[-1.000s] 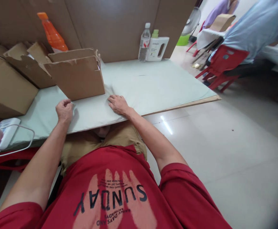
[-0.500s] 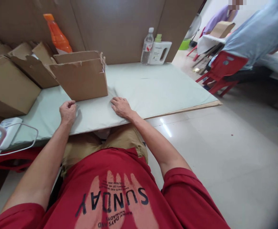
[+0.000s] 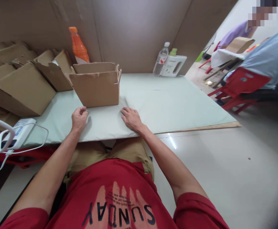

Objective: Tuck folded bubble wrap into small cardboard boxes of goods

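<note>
Both my hands rest on the pale green cloth of the table (image 3: 153, 108), near its front edge. My left hand (image 3: 79, 118) is curled into a loose fist, with nothing visible in it, close to the lower left corner of an open-topped cardboard box (image 3: 98, 90). My right hand (image 3: 131, 119) lies palm down, fingers slightly bent and spread on the cloth, just right of and in front of that box. Neither hand grips the box. What is inside the box is hidden by its front wall.
More open cardboard boxes (image 3: 26, 87) crowd the left side. An orange bottle (image 3: 79, 46) stands behind the near box. A clear bottle (image 3: 161, 60) and a white jug (image 3: 174, 65) stand against the cardboard wall (image 3: 139, 35). A white power strip (image 3: 24, 130) with cables lies left. Other people sit at right.
The view has swung, so the table and everything on it appear further right and lower. My hands keep their places on the cloth beside the box.
</note>
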The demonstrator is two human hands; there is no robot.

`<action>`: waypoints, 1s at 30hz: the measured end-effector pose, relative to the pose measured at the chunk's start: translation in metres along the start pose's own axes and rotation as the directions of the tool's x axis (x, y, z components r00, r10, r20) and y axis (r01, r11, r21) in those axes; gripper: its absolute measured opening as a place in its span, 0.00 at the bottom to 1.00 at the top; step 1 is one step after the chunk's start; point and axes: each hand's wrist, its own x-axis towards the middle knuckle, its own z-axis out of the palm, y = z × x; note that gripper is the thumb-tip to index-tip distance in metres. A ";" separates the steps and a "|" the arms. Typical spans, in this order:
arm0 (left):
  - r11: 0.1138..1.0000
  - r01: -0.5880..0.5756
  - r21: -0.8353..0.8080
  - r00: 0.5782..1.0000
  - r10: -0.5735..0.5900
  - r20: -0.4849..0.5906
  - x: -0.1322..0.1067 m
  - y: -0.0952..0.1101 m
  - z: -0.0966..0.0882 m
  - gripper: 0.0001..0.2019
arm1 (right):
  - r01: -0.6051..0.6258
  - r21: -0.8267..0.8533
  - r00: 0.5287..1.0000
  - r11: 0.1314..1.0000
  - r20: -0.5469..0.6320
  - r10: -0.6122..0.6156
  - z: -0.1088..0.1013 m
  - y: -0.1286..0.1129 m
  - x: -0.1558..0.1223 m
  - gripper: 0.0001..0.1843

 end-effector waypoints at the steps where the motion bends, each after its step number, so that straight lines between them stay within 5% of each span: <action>1: 1.000 0.002 -0.007 1.000 -0.002 0.001 0.000 0.000 0.000 0.12 | 0.000 0.000 1.000 1.000 -0.001 0.000 0.000 0.000 0.000 0.19; 20: 0.951 0.161 -0.263 0.987 -0.159 0.029 0.007 -0.003 0.005 0.22 | -0.005 0.036 0.999 0.999 0.037 0.004 -0.007 0.008 -0.003 0.22; 26: 0.946 0.167 -0.279 0.985 -0.169 0.017 0.032 0.017 0.006 0.21 | -0.016 0.280 0.996 0.960 0.088 -0.010 -0.012 0.030 -0.005 0.23; 30: 0.956 0.148 -0.254 0.983 -0.170 -0.067 0.049 0.028 0.002 0.19 | -0.132 0.522 0.987 0.843 0.144 0.065 -0.022 0.056 0.011 0.24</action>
